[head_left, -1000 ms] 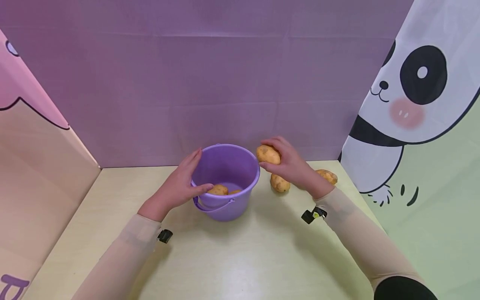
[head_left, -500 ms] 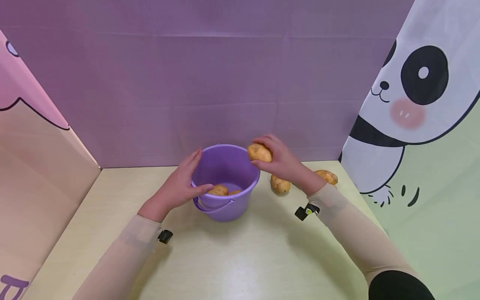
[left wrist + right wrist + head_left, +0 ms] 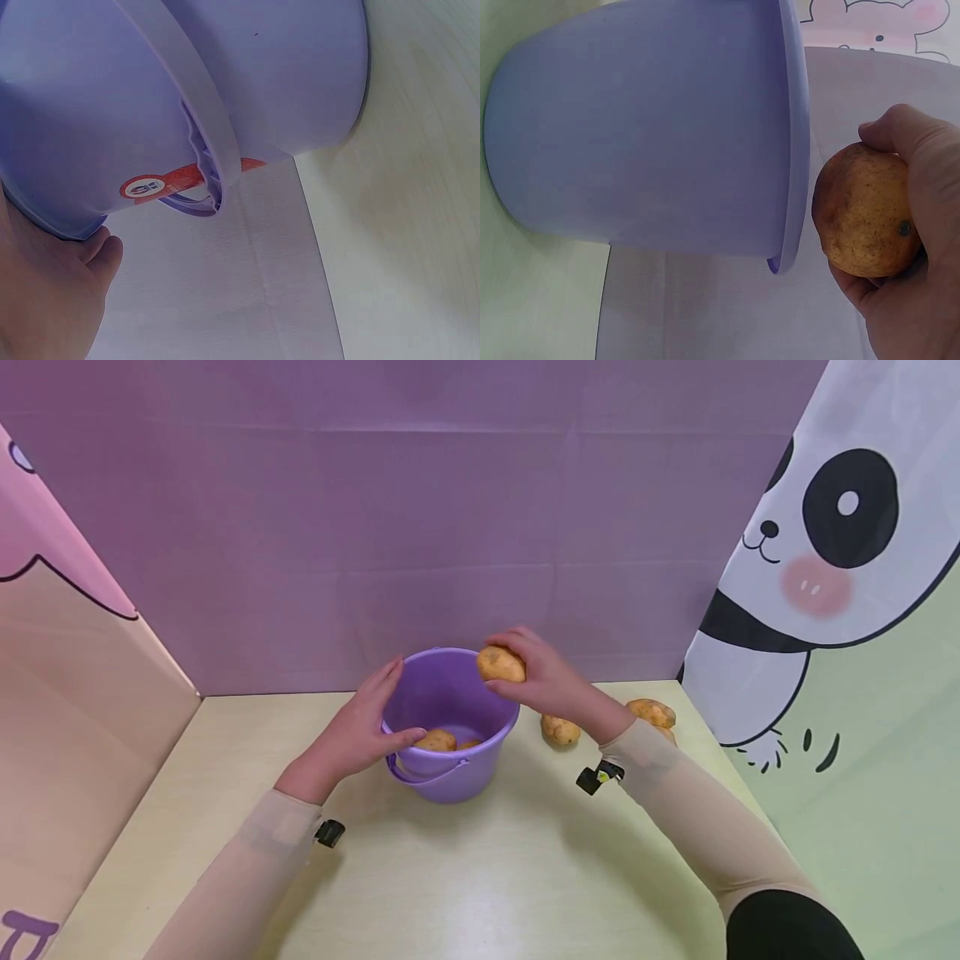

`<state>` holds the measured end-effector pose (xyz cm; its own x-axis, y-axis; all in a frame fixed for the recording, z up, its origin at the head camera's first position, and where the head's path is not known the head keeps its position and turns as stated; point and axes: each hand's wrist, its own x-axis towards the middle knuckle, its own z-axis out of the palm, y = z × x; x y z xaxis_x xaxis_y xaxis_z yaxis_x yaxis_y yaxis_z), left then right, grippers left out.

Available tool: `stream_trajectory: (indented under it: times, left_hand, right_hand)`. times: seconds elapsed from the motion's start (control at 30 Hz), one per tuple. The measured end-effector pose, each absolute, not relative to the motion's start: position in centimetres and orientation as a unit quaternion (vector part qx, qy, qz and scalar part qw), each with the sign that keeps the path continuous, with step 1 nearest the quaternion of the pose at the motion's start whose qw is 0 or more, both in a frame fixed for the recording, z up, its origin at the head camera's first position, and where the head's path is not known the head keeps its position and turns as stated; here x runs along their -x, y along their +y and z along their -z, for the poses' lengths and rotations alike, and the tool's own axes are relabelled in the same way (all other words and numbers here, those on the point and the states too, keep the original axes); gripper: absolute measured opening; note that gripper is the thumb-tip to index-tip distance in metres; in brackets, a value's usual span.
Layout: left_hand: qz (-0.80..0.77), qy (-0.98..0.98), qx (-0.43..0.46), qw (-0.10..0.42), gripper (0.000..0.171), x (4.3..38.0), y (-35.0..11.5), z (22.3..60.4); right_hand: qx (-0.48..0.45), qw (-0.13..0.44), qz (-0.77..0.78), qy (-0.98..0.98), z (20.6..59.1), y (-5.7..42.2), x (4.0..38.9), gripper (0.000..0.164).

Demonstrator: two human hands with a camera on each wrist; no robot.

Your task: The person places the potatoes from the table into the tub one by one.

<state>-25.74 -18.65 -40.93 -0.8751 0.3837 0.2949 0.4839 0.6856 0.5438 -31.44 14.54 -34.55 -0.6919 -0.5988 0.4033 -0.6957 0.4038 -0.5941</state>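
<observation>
A purple bucket stands upright on the table, its handle hanging down at the front. Inside it lie potatoes. My left hand holds the bucket's left rim, thumb over the edge toward the inside; in the left wrist view, fingertips show right at the rim. Above the bucket's right rim, my right hand grips another potato between thumb and fingers. The right wrist view shows this potato just beyond the rim, with the palm behind it.
To the right of the bucket, a potato lies on the table. More potatoes sit farther right, partly behind the right forearm. A purple backdrop rises at the back edge, with printed panels on both sides, one bearing a panda.
My right hand has moved left with its potato, from beside the bucket to over its right rim. My left hand and the bucket have stayed in place.
</observation>
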Motion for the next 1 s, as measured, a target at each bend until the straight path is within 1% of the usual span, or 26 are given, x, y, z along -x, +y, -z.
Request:
stream_trajectory:
  times: [0.37,1.0]
  left_hand:
    - [0.317,-0.915,0.236,0.082,0.116,25.5,-19.1,41.0]
    - [0.319,-0.915,0.236,0.08,0.116,25.5,-18.9,41.0]
  right_hand:
    - [-0.398,0.046,-0.367,-0.839,34.5,12.6,32.6,0.063]
    - [-0.416,0.023,-0.357,-0.836,34.9,10.9,33.3,0.065]
